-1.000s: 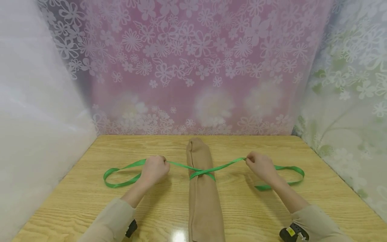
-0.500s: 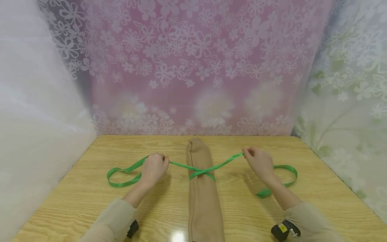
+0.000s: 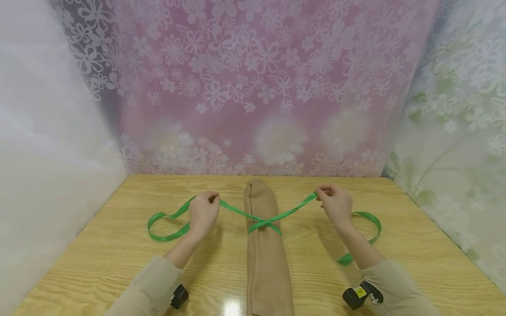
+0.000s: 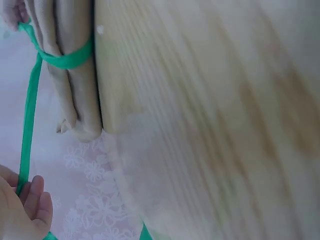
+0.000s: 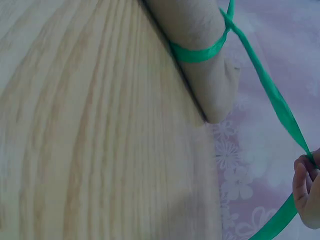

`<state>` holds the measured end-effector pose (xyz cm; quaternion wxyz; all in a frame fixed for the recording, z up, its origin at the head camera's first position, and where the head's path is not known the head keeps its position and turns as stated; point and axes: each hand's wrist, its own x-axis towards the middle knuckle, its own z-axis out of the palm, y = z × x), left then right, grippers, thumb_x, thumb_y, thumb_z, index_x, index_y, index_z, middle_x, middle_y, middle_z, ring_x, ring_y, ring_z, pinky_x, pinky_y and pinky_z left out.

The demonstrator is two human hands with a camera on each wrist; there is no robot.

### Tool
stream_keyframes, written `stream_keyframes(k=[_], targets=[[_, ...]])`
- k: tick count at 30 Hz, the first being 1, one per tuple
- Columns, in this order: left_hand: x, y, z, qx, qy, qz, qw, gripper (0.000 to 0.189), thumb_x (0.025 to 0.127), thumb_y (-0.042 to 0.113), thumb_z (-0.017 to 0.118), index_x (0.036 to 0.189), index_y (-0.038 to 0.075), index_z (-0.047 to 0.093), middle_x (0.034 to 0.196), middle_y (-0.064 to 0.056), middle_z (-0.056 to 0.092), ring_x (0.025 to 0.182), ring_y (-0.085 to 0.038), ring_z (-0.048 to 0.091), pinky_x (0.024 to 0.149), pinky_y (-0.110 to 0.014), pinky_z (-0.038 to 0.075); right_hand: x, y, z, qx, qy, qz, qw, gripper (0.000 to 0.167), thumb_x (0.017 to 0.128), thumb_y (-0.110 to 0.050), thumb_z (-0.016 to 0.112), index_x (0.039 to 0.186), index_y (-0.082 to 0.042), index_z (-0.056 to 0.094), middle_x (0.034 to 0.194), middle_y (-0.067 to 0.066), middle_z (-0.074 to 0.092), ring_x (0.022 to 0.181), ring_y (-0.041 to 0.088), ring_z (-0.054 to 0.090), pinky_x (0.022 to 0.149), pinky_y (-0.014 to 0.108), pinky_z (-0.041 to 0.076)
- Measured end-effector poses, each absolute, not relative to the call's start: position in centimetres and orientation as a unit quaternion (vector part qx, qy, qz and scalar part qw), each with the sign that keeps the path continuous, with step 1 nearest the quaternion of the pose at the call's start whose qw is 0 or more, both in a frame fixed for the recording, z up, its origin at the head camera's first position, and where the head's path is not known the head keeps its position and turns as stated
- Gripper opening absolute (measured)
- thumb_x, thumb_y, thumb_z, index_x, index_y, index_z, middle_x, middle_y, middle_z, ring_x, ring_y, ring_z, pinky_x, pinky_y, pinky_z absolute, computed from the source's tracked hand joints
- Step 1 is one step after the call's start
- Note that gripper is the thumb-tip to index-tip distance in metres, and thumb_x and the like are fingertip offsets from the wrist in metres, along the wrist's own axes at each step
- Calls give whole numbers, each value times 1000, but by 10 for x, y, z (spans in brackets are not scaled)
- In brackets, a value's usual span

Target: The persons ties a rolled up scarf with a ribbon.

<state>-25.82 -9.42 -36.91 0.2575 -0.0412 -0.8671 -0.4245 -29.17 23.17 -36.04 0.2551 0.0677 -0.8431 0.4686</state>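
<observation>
A rolled tan cloth (image 3: 269,267) lies lengthwise down the middle of the table. Round it passes a green ribbon (image 3: 290,212), whose two ends cross on top of the roll. To the left of the roll, my left hand (image 3: 204,213) pinches one ribbon end above the table. On the other side my right hand (image 3: 336,206) pinches the other end, raised a little higher. Both stretches between hands and roll are lifted off the wood. In the right wrist view the ribbon (image 5: 272,92) runs twisted from the crossing to my fingertips (image 5: 301,172).
The loose ribbon tails loop on the wooden table (image 3: 118,263) outside each hand. A pink flowered curtain (image 3: 253,87) hangs behind the table's back edge. Pale sheets stand at the left and right sides. Black wrist devices (image 3: 356,297) sit at both sleeves.
Both hands have risen and moved slightly away from me, the right one also inward. The held ribbon stretches slope up more, and the loops on the table have drawn inward.
</observation>
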Motion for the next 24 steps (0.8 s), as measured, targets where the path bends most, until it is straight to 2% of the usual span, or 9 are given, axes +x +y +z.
stream_keyframes(k=[4,7,11,15,19,24], targets=[[-257,-88,-364,13,-827,-512,231,22,88,10,61,103,-5,66,82,-14,65,55,-15,51,42,-18,35,-288,227,-352,41,-813,547,198,22,87,-10,63,99,8,61,78,9,67,62,7,62,56,25,53],[-256,-84,-360,45,-798,-564,206,29,87,12,64,110,-5,62,89,-16,65,66,-17,57,45,-19,36,-285,226,-344,34,-780,608,143,29,89,-11,61,108,10,56,80,3,65,67,6,63,63,26,54],[-256,-78,-356,76,-765,-618,162,37,86,8,63,120,-4,54,102,-17,57,78,-24,60,53,-21,38,-282,226,-332,22,-724,686,70,33,91,-9,58,116,10,48,84,-2,61,73,6,62,71,22,53],[-257,-73,-353,88,-734,-658,145,37,87,0,59,123,-5,50,108,-17,48,89,-32,62,72,-29,49,-278,228,-323,26,-670,742,11,27,92,-7,56,114,5,45,88,-1,59,77,7,62,80,24,50],[-257,-71,-350,78,-707,-690,138,38,87,-5,57,124,-8,47,105,-16,45,85,-27,61,85,-35,49,-278,231,-321,44,-599,799,-38,20,93,-2,52,110,2,43,90,3,60,83,11,63,86,29,48],[-256,-69,-346,54,-671,-730,121,40,86,-8,55,125,-10,43,104,-16,43,82,-17,56,85,-30,49,-281,233,-319,76,-530,840,-83,11,95,1,47,106,2,47,95,7,56,91,19,64,91,39,42]])
